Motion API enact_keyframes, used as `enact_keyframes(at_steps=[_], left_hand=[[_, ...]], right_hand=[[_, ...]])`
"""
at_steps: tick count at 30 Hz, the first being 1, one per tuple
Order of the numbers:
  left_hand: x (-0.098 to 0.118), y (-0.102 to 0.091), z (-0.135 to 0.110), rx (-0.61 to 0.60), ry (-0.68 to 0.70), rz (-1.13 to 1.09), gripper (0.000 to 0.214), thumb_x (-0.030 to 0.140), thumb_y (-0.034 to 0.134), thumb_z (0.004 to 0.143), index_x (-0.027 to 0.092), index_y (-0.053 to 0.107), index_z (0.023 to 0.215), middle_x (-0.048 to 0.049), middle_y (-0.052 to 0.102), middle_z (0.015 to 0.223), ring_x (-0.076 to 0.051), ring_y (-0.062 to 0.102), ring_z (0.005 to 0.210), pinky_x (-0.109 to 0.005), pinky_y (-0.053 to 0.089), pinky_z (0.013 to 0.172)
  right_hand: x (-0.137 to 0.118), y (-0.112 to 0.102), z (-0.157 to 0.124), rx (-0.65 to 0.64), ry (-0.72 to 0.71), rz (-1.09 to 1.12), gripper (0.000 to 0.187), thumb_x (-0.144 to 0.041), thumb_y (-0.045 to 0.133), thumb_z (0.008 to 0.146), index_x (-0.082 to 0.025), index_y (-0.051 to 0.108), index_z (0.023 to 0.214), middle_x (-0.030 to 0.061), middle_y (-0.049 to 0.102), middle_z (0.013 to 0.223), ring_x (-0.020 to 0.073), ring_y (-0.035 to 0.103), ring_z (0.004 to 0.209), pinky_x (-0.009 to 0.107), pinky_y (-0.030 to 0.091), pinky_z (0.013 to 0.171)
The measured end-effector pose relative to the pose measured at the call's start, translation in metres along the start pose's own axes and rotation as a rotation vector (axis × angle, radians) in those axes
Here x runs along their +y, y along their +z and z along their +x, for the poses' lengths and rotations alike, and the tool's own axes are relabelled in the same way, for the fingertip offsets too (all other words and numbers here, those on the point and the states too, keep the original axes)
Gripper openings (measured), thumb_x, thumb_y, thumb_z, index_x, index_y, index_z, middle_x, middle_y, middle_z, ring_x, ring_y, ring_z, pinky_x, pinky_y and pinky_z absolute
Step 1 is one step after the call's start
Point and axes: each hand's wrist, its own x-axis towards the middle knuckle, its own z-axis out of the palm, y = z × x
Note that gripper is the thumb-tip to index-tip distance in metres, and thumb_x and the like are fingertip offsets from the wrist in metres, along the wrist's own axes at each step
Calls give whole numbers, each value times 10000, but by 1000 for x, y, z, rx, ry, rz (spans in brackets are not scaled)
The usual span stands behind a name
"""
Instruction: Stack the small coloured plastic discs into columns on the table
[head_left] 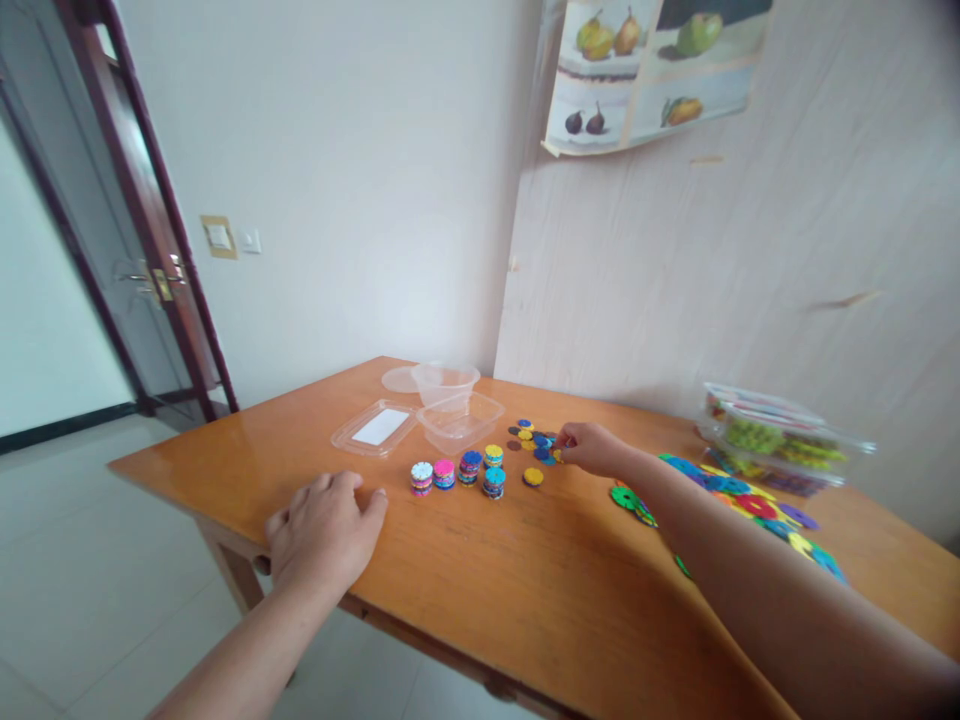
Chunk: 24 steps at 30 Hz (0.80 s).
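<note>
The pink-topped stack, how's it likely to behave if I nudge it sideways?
The pink-topped stack would probably slide apart or tip, since its side shows many thin layers. It's likely light, as those layers look small and thin. A push to the left may also disturb the white-topped stack, which stands close beside it.

The wooden worktop (555, 590) carries a round tub (457, 385) at the far side, a rectangular tub (461, 425) and lid (382, 427) nearer, five disc stacks (470, 468), loose small discs (527, 437) just right, then large discs (757, 505) and clear boxes (787, 440) at right.
</note>
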Motion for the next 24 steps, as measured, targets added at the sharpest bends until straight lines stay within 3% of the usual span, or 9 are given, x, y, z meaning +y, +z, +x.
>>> enact_keyframes(at_steps=[13, 24], left_hand=[[-1, 1, 0, -1, 2, 14, 459, 526, 372, 872, 237, 630, 1117, -132, 659, 1198, -345, 567, 1149, -518, 406, 929], [-1, 2, 1, 6, 1, 1, 456, 530, 374, 872, 237, 634, 1106, -132, 658, 1195, -347, 565, 1153, -537, 401, 946]], right_hand=[[10, 8, 5, -38, -25, -11, 154, -286, 704, 710, -174, 685, 815, 21, 678, 805, 171, 583, 752, 242, 360, 601], [-33, 5, -16, -146, -196, 145, 272, -317, 734, 671, -176, 677, 897, 6, 670, 836, 159, 576, 742, 239, 395, 606]])
